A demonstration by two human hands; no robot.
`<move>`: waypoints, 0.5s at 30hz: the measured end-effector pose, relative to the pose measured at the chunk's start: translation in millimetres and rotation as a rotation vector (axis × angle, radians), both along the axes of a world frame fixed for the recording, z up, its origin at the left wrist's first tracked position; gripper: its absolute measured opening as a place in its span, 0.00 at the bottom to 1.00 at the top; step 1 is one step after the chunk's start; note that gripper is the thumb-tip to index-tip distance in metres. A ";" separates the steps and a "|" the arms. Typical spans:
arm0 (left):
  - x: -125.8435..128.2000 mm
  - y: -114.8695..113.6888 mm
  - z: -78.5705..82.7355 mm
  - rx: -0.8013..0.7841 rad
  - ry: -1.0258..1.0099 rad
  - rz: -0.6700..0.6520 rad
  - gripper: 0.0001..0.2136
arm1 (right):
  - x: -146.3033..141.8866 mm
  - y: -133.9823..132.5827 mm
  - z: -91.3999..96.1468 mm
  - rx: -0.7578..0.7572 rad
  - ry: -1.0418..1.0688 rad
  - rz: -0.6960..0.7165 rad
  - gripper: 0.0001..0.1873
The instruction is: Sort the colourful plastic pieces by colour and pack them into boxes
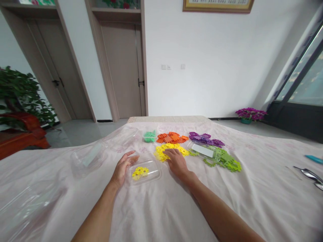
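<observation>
My left hand (122,168) grips the left side of a clear plastic box (153,176), its fingers curved around the far left corner. A few yellow flower-shaped plastic pieces (140,172) lie inside that box. My right hand (176,162) rests over a pile of yellow pieces (161,147), fingers stretched onto the pile and somewhat apart. Its thumb and the undersides of its fingers are hidden, and I see nothing held in it. Behind the yellow pile lie orange pieces (173,137). Purple pieces (205,138) and light green pieces (228,159) spread to the right.
A clear box of teal-green pieces (150,135) stands at the back. Another clear container with a white label (202,150) lies against the green pile. More clear containers (88,158) are on the left. Glasses (309,174) and a blue object (314,159) lie far right on the tablecloth (254,198).
</observation>
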State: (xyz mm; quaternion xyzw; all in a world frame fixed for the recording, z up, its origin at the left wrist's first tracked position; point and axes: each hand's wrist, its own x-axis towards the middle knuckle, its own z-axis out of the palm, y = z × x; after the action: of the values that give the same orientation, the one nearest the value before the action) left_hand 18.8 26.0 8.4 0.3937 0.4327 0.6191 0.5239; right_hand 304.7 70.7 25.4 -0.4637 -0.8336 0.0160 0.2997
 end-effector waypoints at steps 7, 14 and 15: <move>-3.5 0.5 0.7 0.000 -0.023 0.010 0.25 | -18.5 11.3 18.7 0.037 -0.375 0.175 0.14; -1.2 0.8 3.6 -0.017 -0.016 0.023 0.21 | -22.2 11.0 6.0 0.042 -0.339 0.139 0.10; -0.6 0.5 4.4 -0.021 -0.013 0.026 0.21 | -21.5 10.3 4.1 0.033 -0.314 0.133 0.11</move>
State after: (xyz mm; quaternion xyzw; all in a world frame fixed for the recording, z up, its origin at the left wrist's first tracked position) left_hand 18.2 26.5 12.8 0.3783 0.4411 0.6239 0.5226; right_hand 283.3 81.0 29.5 -0.3995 -0.8991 -0.0507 0.1717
